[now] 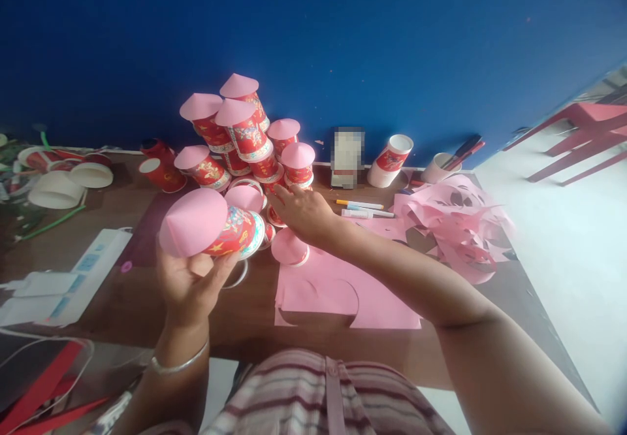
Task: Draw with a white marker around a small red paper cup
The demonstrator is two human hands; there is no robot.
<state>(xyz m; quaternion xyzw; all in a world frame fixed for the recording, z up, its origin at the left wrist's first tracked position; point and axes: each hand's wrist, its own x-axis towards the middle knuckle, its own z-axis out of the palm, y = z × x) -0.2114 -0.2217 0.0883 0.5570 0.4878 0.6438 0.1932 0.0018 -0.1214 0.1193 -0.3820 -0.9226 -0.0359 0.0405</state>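
My left hand (190,285) is raised over the table's front left, fingers closed round a red patterned paper cup (235,230) that lies on its side and wears a pink paper cone (193,221). My right hand (301,211) reaches forward to a pile of similar cone-topped cups (245,136) stacked against the blue wall; its fingers rest among the lower cups, and what they touch is hidden. One cone-topped cup (290,249) stands alone just below the right hand.
Pink paper sheets (343,291) with cut-out circles lie on the brown table (245,324). Pink scraps (453,223) pile at the right. Markers (360,205), a lone cup (390,159), a pen holder (441,166), a white power strip (73,277) and white bowls (56,190) surround them.
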